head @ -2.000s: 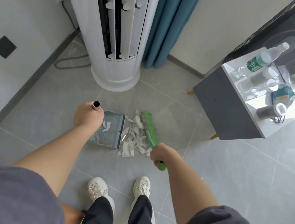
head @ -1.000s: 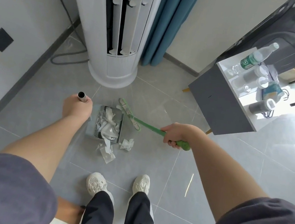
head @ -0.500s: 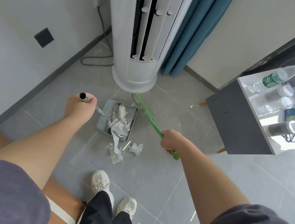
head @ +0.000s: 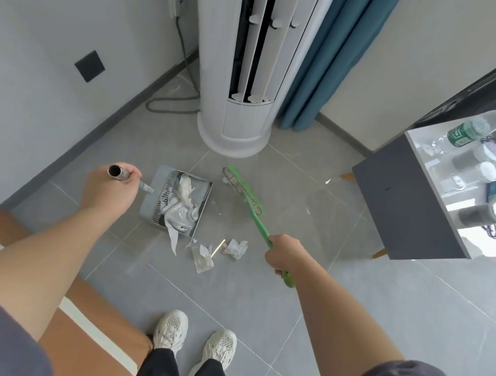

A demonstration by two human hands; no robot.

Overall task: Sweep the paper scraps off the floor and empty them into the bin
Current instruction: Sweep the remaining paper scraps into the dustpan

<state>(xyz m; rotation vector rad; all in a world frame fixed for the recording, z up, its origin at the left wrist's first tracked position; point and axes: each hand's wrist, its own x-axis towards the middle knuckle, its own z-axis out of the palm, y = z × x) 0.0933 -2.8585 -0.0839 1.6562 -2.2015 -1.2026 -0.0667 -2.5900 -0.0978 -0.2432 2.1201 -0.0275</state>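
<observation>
Both hands [head: 110, 189] fisted: dustpan handle [head: 118, 172], broom [head: 252, 210].

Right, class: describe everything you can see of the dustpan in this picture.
The dustpan is a grey, plastic-looking rectangular tray with a ribbed comb strip along its back edge. It rests on the grey tiled floor, its open mouth turned toward the person's shoes. A long metal tube handle rises from its back, gripped at the top by the left hand. Crumpled white paper scraps fill it, one strip trailing over the lip. The green broom lies just beside it, apart.
</observation>
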